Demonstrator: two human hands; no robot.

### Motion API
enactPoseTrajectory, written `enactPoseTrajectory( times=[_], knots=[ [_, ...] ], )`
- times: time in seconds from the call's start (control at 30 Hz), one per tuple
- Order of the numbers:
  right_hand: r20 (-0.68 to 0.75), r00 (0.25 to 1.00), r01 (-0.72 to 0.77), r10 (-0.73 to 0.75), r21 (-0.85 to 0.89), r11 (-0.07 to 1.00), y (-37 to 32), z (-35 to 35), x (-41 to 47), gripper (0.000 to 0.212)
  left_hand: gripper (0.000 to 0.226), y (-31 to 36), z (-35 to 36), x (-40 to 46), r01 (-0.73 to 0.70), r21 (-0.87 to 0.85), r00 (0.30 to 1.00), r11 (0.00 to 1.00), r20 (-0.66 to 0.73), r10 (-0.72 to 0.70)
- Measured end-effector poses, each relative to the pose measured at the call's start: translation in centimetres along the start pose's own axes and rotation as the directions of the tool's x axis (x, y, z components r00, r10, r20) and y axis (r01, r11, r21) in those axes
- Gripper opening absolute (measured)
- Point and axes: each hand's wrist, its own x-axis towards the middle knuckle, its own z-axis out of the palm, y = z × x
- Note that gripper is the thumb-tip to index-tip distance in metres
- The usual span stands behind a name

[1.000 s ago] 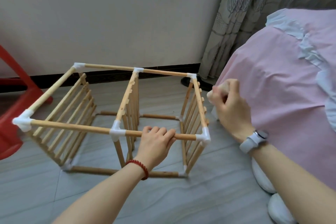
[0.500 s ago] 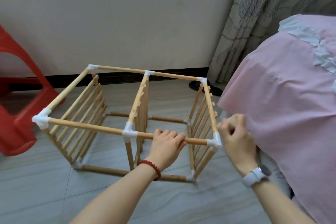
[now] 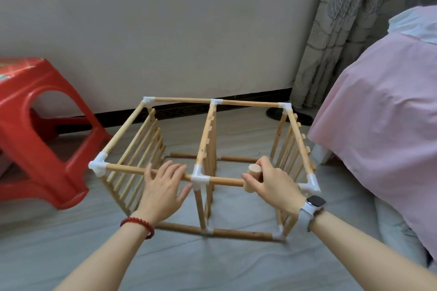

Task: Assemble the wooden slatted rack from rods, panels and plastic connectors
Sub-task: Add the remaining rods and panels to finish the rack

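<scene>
The wooden rack (image 3: 210, 149) stands on the grey floor as a box frame of rods, three slatted panels and white plastic connectors (image 3: 200, 176). My left hand (image 3: 163, 190) lies on the near top rod (image 3: 125, 169), left of the middle connector, with fingers spread. My right hand (image 3: 272, 183) is over the same rod to the right of that connector. It grips a short thick wooden peg (image 3: 253, 176), held upright against the rod. A white corner connector (image 3: 311, 183) sits just right of this hand.
A red plastic stool (image 3: 45, 130) stands close to the rack's left side. A bed under a pink sheet (image 3: 383, 116) fills the right. A grey curtain (image 3: 343, 19) and a wall stand behind. Something white lies on the floor at the lower right (image 3: 390, 227).
My left hand has let go of the rod right of the middle connector and moved to its left side. My right hand came from the bed to the rod, holding the peg.
</scene>
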Motion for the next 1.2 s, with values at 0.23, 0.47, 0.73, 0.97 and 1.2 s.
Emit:
enactPoseTrajectory(
  times=[0.23, 0.47, 0.73, 0.97, 1.2],
  knots=[
    [0.05, 0.986, 0.166, -0.161, -0.114, 0.98, -2.7, 0.2, 2.4, 0.026, 0.021, -4.6, -1.5, 1.2, -0.014, 0.033, 1.0, 0.999, -0.016, 0.014],
    [-0.302, 0.848, 0.361, -0.435, -0.272, 0.892, -6.3, -5.9, 3.8, 0.024, 0.017, 2.7, -0.3, -0.6, -0.223, -0.102, 0.968, 0.97, -0.145, 0.207],
    [-0.048, 0.994, 0.068, -0.099, -0.431, 0.9, -2.1, 0.0, -1.3, 0.037, 0.015, 6.3, 0.4, -0.6, -0.176, -0.122, 0.971, 0.977, -0.186, 0.151],
    [-0.686, 0.669, 0.352, -0.288, -0.049, 0.935, -3.1, -3.9, 2.7, 0.029, 0.016, 6.2, 0.4, -0.6, -0.161, -0.102, 0.979, 0.982, -0.142, 0.145],
    [-0.321, 0.883, 0.296, -0.344, -0.19, 0.936, -2.9, -1.7, 2.5, 0.03, 0.018, 6.1, 0.9, -0.4, -0.156, -0.111, 0.979, 0.981, -0.152, 0.139]
  ],
)
